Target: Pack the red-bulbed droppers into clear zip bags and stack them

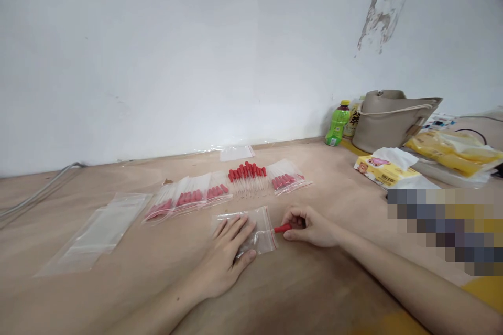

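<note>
My left hand lies flat with fingers spread on a clear zip bag, pressing it to the table. In a pinch, my right hand grips a dropper by its red rubber bulb. The dropper's thin end points left, at the bag's red-lined mouth; how far inside it reaches I cannot make out. Beyond the hands is a pile of loose droppers, red bulbs facing away from me. Filled bags of droppers overlap to the left of the pile, and another filled bag lies to its right.
Flat plastic bags are stacked at the left, and another bag lies by the wall. At the right stand a green bottle, a beige handbag and a yellow tissue pack. A grey cable runs along the left.
</note>
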A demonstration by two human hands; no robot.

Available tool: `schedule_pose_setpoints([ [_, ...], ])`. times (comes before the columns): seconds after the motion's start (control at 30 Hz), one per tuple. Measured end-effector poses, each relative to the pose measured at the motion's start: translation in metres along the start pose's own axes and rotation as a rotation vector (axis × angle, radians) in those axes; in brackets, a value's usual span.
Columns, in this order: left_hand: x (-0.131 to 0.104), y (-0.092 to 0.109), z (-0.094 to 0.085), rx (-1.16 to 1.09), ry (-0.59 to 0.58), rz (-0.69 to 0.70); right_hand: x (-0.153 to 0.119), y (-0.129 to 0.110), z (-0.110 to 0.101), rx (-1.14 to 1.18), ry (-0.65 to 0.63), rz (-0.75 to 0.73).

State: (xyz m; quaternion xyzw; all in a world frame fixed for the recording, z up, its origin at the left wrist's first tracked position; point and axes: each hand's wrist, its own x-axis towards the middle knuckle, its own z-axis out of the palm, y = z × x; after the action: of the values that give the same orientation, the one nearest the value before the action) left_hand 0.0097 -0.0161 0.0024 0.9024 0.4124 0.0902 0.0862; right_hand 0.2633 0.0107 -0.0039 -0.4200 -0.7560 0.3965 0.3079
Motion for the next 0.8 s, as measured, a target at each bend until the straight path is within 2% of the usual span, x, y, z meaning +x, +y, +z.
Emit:
schedule_pose_setpoints([
  [0.1,0.0,0.001,0.002,0.001,0.004,0.003,0.003,-0.004,0.002,-0.168,-0.024,-0.149],
  [0.2,0.001,0.002,0.004,-0.01,0.017,0.017,0.007,-0.006,0.008,-0.197,-0.032,-0.205],
  [0.3,0.001,0.001,-0.001,-0.052,0.002,0.015,0.009,-0.005,0.008,-0.171,-0.037,-0.167],
  [0.47,-0.003,-0.009,-0.016,-0.163,-0.079,0.068,0.006,-0.003,0.0,-0.091,-0.058,-0.006],
  [0.57,-0.003,-0.014,-0.017,-0.143,-0.06,0.11,0.005,-0.003,-0.002,-0.046,-0.029,0.015],
  [0.67,-0.001,-0.014,-0.014,-0.117,-0.023,0.119,0.006,-0.004,0.0,0.071,-0.033,-0.073],
  [0.73,0.0,-0.013,-0.012,-0.109,-0.008,0.126,0.006,-0.004,0.004,0.239,-0.093,-0.126],
  [0.8,0.001,-0.012,-0.011,-0.103,0.002,0.134,0.006,-0.003,0.007,0.41,-0.178,-0.115],
])
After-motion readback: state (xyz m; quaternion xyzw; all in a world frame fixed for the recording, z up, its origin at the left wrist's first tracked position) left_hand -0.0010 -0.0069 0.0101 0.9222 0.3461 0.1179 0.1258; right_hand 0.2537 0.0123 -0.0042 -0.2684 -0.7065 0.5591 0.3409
